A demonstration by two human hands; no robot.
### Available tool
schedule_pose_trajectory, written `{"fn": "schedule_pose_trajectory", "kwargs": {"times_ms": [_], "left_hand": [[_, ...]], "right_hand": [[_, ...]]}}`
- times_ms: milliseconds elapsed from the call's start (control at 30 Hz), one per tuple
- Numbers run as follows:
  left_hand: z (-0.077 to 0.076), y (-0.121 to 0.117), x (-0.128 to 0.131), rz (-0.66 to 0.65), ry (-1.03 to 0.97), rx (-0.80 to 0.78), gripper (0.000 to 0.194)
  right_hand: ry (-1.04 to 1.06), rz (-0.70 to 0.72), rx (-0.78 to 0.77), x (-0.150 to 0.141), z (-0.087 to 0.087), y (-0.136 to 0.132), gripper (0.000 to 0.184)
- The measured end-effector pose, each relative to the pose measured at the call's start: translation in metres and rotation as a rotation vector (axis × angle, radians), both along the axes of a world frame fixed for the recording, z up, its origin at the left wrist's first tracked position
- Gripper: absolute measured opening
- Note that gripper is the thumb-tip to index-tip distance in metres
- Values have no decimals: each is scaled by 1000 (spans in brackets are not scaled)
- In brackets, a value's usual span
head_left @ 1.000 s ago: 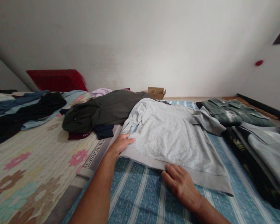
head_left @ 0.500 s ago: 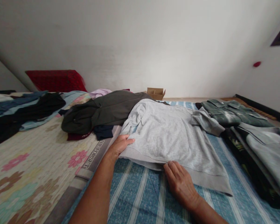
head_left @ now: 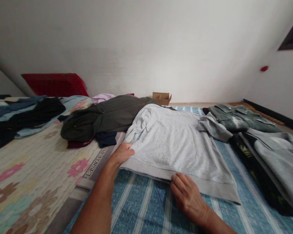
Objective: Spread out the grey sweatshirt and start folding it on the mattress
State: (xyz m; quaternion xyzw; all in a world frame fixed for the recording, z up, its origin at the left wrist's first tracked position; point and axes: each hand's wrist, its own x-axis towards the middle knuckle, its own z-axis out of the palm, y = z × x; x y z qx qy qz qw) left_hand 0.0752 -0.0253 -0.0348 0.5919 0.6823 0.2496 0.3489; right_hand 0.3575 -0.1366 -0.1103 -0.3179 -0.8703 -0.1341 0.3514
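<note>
A light grey sweatshirt [head_left: 175, 146] lies flat on a blue striped sheet [head_left: 146, 204], its hem towards me. My left hand [head_left: 122, 153] rests at the hem's left corner, thumb on top of the fabric and fingers tucked at the edge. My right hand [head_left: 188, 195] lies palm down at the middle of the hem, with the fingertips curled onto the ribbed band. The left sleeve is folded along the body. The right sleeve [head_left: 213, 128] lies out towards the folded clothes.
A dark olive hoodie [head_left: 104, 117] is heaped at the back left, over navy and maroon cloth. Folded garments [head_left: 266, 139] are stacked on the right. A floral mat [head_left: 34, 169] carries dark clothes [head_left: 21, 117] on the left. A small cardboard box [head_left: 161, 97] and red cushion [head_left: 55, 84] sit by the wall.
Both hands have shifted slightly leftward along the hem, and the sweatshirt's bottom edge has moved with them. The view has turned a little.
</note>
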Motion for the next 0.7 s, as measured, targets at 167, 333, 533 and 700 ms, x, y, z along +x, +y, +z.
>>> {"fn": "schedule_pose_trajectory", "kwargs": {"times_ms": [167,333,533,700], "left_hand": [[7,-4,-8,-23,117,-18,11],[15,-6,-9,-61,183,-25,10],[21,-8,-8,-132,359,-14,14],[17,-6,-5,-165,530,-78,11]], "right_hand": [[-13,26,-42,-3,6,-4,33],[0,45,-36,-2,14,-6,36],[-13,100,-48,-3,15,-7,36],[-23,122,-109,-7,7,-5,35]]}}
